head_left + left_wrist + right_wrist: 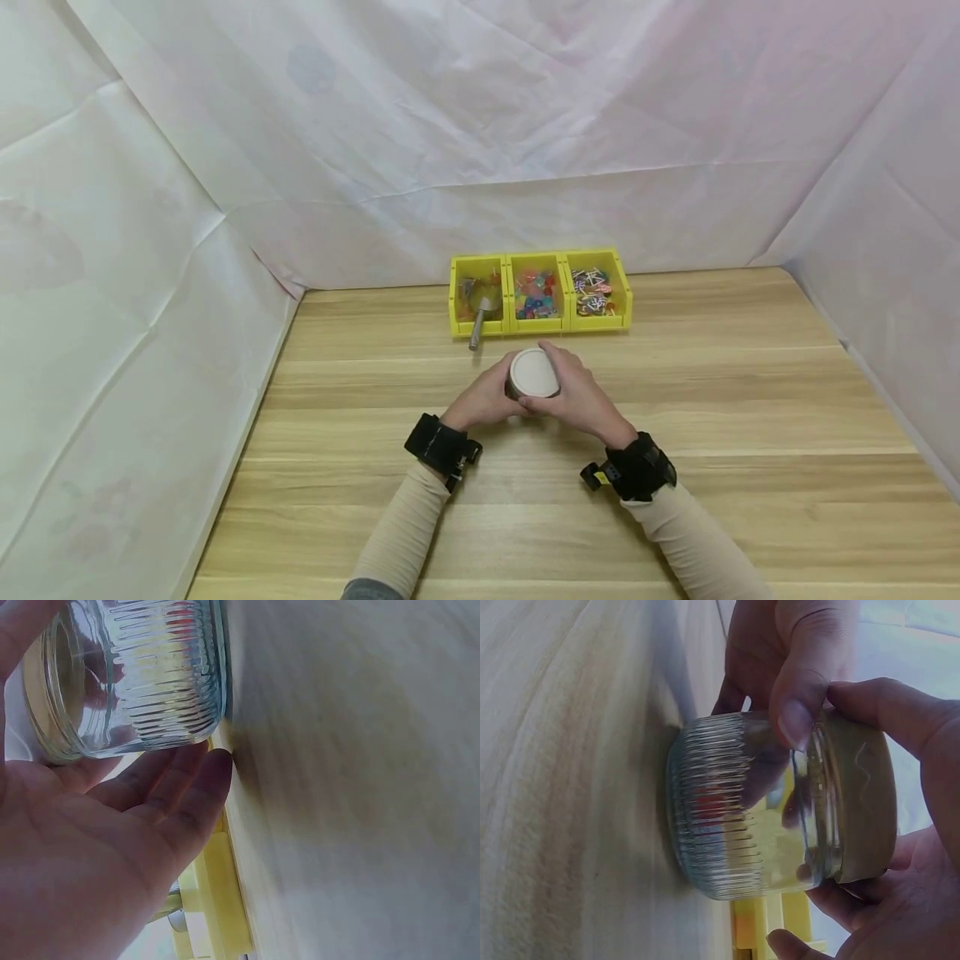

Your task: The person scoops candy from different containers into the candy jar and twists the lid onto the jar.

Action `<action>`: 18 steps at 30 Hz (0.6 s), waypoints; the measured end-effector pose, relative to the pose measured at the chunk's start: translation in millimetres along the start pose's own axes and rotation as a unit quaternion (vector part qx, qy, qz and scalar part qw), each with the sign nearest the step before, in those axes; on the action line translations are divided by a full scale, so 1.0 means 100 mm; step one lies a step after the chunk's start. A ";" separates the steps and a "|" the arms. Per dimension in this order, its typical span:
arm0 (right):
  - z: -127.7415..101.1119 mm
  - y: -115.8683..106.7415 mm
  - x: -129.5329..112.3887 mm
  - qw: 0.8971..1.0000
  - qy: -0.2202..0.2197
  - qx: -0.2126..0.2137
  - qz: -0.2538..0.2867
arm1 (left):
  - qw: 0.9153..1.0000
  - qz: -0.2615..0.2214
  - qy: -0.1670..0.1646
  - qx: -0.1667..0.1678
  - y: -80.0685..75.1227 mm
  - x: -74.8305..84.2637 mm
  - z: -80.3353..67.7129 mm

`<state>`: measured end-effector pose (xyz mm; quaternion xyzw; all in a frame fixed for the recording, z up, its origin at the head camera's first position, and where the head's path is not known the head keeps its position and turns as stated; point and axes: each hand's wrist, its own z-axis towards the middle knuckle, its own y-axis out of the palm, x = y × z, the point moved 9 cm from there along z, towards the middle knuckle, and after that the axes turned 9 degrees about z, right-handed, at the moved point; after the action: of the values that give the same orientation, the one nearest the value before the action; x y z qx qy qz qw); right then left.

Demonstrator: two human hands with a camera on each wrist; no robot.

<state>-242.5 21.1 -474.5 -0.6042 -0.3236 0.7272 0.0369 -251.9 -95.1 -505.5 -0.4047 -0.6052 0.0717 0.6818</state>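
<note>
A ribbed glass jar [716, 806] with a pale beige lid [533, 372] stands upright on the table, between both hands. My left hand [487, 395] holds the jar's glass side, its thumb on the glass below the lid. From the other side my right hand [577, 396] grips the lid [866, 806], thumb near and fingers around the far side. In the left wrist view the left hand's fingers [172, 787] curve along the jar [161, 682]. Red and yellow colours show through the glass; whether they lie inside or behind cannot be told.
Beyond the jar stands a yellow three-compartment bin [536, 327]. Wrapped candies [536, 296] fill the middle, lollipops [592, 292] the right. A metal scoop [477, 327] leans out of the left compartment. White cloth [487, 225] hangs behind and at both sides of the wooden table [360, 467].
</note>
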 end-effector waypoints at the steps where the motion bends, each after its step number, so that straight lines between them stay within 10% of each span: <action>1: 0.00 0.01 0.01 1.000 0.001 -0.001 -0.004 | 1.000 0.003 0.000 0.000 0.00 0.00 0.00; 18: -0.01 0.03 0.04 1.000 0.019 0.001 -0.012 | 1.000 0.018 -0.009 0.001 -0.01 0.00 0.00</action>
<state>-241.6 21.1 -479.6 -0.6139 -0.3292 0.7156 0.0520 -252.1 -96.3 -504.8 -0.4142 -0.6043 0.0878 0.6750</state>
